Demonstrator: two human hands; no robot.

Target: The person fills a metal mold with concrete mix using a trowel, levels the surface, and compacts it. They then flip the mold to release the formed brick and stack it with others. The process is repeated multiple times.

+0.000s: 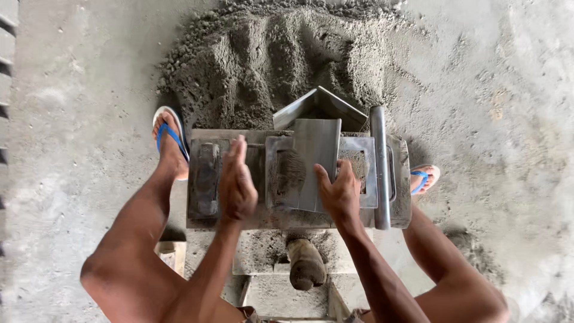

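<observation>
A metal block mould sits between my legs on a grey stand, partly filled with dark sand mix. My left hand is held edge-on with straight fingers over the mould's left side, next to a dark rectangular tamper block. My right hand rests with its fingers on a flat metal plate lying across the mould's middle. A grey metal pipe handle runs along the mould's right side.
A large heap of dark sand and cement mix lies on the concrete floor just beyond the mould. My feet in blue sandals flank the stand. A sand-caked wooden handle lies on a lower board near me.
</observation>
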